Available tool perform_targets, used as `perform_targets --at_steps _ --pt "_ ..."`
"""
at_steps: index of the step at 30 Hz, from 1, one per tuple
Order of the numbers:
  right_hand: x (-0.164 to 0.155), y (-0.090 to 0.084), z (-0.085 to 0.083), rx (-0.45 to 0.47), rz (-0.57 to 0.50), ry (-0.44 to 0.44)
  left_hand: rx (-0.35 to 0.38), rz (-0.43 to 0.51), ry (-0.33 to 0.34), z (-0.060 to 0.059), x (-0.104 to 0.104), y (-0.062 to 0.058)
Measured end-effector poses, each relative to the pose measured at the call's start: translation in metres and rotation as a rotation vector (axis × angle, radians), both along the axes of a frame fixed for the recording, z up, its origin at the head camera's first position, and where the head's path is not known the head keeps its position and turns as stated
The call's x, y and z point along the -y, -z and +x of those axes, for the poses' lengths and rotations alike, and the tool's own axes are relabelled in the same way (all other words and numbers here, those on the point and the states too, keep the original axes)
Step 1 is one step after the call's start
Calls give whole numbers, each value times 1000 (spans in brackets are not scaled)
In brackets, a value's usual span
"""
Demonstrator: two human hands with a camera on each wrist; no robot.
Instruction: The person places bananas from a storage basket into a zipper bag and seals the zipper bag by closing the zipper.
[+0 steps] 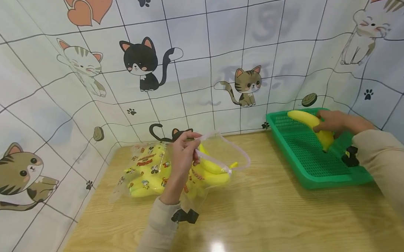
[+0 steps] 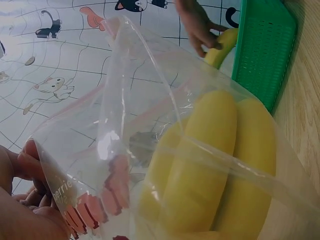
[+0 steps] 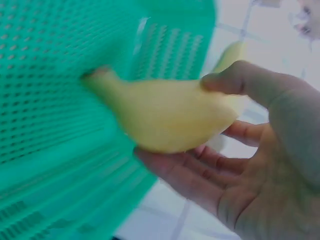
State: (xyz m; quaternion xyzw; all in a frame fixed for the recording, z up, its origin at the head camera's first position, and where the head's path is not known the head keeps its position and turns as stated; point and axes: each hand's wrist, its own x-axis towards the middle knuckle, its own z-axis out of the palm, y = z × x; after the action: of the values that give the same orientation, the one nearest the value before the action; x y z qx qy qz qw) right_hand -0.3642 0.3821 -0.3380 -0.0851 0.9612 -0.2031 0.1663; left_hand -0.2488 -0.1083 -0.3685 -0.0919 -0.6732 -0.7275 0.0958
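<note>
Hands busy: our left hand [image 1: 182,149] pinches the limp, slippery bag [image 1: 160,172] rim, our right hand [image 1: 330,121] grips the firm banana [image 1: 310,124] mid-length.

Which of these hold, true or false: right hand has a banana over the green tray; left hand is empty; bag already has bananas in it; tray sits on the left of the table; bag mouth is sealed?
1. The right hand holds a banana over the green tray. True.
2. The left hand is empty. False: it pinches the rim of the clear bag.
3. The bag already holds bananas. True.
4. The tray sits on the left of the table. False: it is on the right, by the wall.
5. The bag mouth is sealed. False: it is held open.
</note>
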Motion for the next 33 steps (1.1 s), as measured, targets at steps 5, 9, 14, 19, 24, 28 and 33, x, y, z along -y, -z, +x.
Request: perform_targets --at_steps 5,9,14,19,24,28,33 --pt "41 -23 16 -177 -37 -84 -6 0 5 0 0 0" --pt "82 -42 32 -199 -91 -155 -9 -7 5 1 1 2" --pt "124 -61 54 -89 -198 -308 -13 -6 4 0 1 3" --pt "157 -66 75 68 -273 -436 -7 -7 -1 0 0 1" --pt "187 -69 94 193 -306 -433 -4 -10 3 1 -1 1" --pt "209 -70 105 246 -332 -399 -19 -25 1 1 -1 1" --pt "234 -60 106 268 -432 -416 -32 -27 6 1 -1 1"
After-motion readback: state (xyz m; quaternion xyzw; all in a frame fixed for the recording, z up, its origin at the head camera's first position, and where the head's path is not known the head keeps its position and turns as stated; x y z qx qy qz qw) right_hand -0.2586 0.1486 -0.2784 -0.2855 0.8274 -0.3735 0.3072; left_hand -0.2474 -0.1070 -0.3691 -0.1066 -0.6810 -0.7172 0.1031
